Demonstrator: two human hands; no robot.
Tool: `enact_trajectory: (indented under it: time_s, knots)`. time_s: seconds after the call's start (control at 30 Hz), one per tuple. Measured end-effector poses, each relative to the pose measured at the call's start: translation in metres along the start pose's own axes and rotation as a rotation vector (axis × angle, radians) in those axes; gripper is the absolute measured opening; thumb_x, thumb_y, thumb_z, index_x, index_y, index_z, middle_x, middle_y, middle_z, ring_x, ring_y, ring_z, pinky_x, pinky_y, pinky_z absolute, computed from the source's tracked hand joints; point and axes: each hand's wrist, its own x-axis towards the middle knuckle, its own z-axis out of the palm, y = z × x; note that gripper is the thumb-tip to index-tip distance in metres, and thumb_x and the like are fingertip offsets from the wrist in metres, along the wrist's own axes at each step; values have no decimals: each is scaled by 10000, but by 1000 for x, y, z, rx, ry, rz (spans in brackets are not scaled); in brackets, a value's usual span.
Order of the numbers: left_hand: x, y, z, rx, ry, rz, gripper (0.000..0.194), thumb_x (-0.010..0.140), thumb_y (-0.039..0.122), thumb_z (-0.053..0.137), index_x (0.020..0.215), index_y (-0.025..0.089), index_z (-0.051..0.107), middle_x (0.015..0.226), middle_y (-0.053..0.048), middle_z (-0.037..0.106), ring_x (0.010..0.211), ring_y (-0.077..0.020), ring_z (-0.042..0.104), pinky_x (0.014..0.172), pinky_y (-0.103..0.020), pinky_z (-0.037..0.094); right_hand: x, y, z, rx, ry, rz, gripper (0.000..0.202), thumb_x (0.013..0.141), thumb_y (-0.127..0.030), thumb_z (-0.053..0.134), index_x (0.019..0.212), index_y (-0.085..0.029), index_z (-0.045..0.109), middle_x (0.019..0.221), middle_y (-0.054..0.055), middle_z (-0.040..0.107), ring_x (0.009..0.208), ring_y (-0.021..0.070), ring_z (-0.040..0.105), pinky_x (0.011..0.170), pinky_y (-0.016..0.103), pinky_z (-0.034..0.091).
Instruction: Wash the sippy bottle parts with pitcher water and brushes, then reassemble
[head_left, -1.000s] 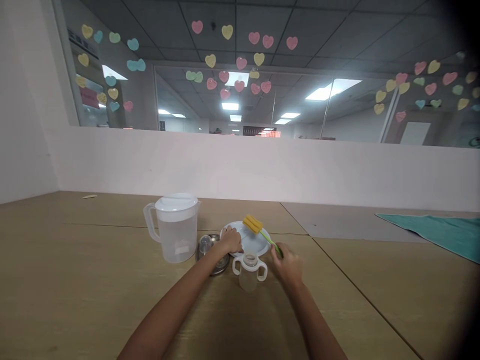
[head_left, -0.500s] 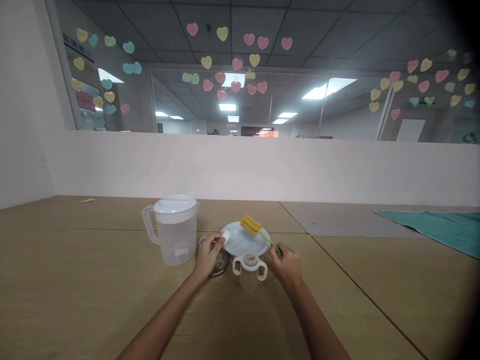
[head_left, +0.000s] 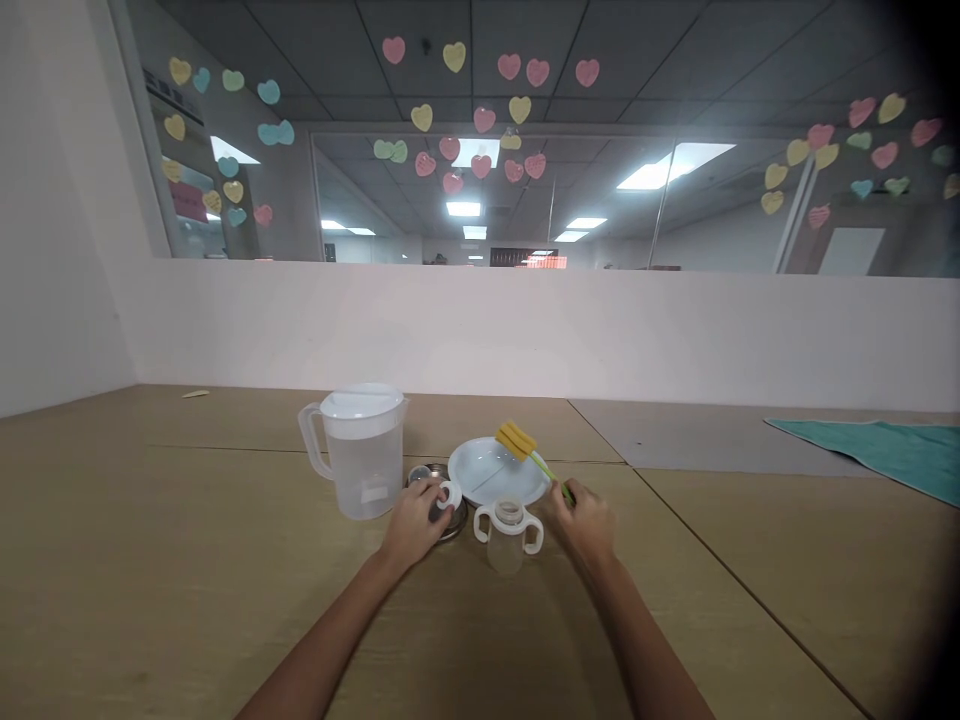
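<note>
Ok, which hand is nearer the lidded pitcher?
Left. The left hand is just right of the lidded pitcher; the right hand is farther right, past the two-handled bottle.

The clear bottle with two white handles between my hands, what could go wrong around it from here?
The clear bottle with two white handles stands uncapped close to your right hand, so a sideways knock might tip it. Your left hand pinches a small white ring-shaped piece by the round silver metal tray; it could slip out if the fingers loosen.
</note>
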Motion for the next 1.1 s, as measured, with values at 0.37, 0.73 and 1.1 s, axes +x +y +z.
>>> enact_trajectory:
  time_s: [0.37,0.73,1.1]
  knots:
    - [0,7,-5,160,-73,52,99,752,273,480,799,190,508,913,-69,566,908,-233,521,813,-366,404,-1,0,1,14,13,-34,449,848,-464,360,627,-151,595,573,27,577,469,71,357,503,244,121]
    - [0,8,-3,190,-82,-19,277,715,334,530,935,174,477,905,-65,569,862,-242,523,787,-370,375,0,1,1,6,-51,-29,458,851,-481,348,643,-154,591,575,21,579,472,72,359,503,248,103]
    - [-1,6,-2,192,-108,44,299,797,402,484,1024,232,578,995,-68,582,957,-242,506,860,-377,355,-1,2,4,6,-20,-38,469,852,-488,347,631,-157,594,573,21,571,467,70,352,503,254,112]
